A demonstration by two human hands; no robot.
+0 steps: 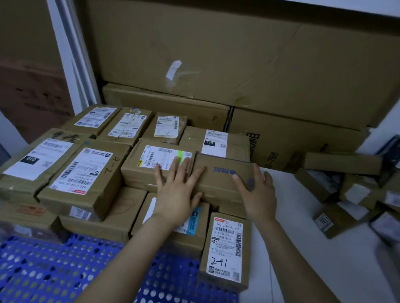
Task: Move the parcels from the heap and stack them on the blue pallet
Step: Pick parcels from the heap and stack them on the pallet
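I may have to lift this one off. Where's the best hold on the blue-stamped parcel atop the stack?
Probably take the blue-stamped parcel by its right end, coming from the right: that end stands free, and the right hand wraps it there. Its left end butts against the green-striped parcel under the flat left hand, leaving no finger room.

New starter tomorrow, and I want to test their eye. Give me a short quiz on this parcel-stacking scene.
1. True or false: the parcel marked 241 lies in the heap.
2. Which parcel do the left hand and right hand both touch? A) the blue-stamped parcel B) the one marked 010 C) the one marked 241.
3. Fill in: the heap lies to the ___ of the blue pallet.
Key: 1 false; 2 A; 3 right.
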